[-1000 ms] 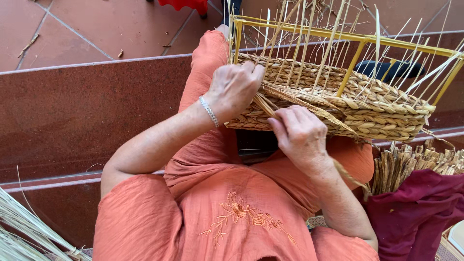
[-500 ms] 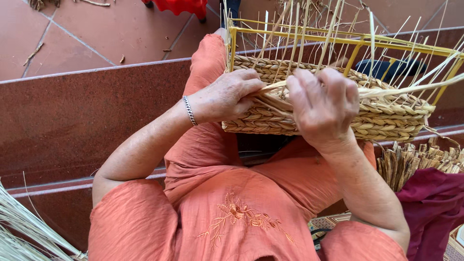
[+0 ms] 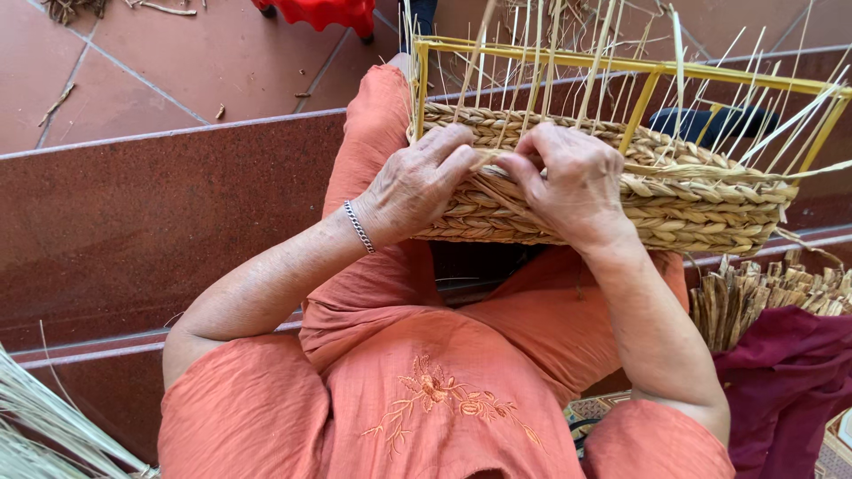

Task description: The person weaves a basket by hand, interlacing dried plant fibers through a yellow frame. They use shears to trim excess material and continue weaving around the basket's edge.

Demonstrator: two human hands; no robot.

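A half-woven straw basket (image 3: 701, 208) on a yellow wire frame (image 3: 639, 66) rests on my knees, with thin upright stalks sticking out of its top. My left hand (image 3: 417, 182) presses on the near wall of the basket, fingers curled over the upper braided rows. My right hand (image 3: 568, 182) is right beside it, pinching a flat straw strand (image 3: 710, 170) that runs off to the right along the rim. Both thumbs meet at the weave. A silver bracelet (image 3: 358, 226) sits on my left wrist. I wear orange clothes.
A bundle of cut straw pieces (image 3: 763, 297) lies at the right beside a dark red cloth (image 3: 790, 390). Loose pale stalks (image 3: 44, 426) fan out at the bottom left. I sit on reddish stone steps (image 3: 133, 222). A red object (image 3: 319, 13) stands on the tiled floor ahead.
My right hand rose from the basket's lower edge to its upper rows, then closed in toward my left hand. The long strand it pulled out to the right now lies along the rim.
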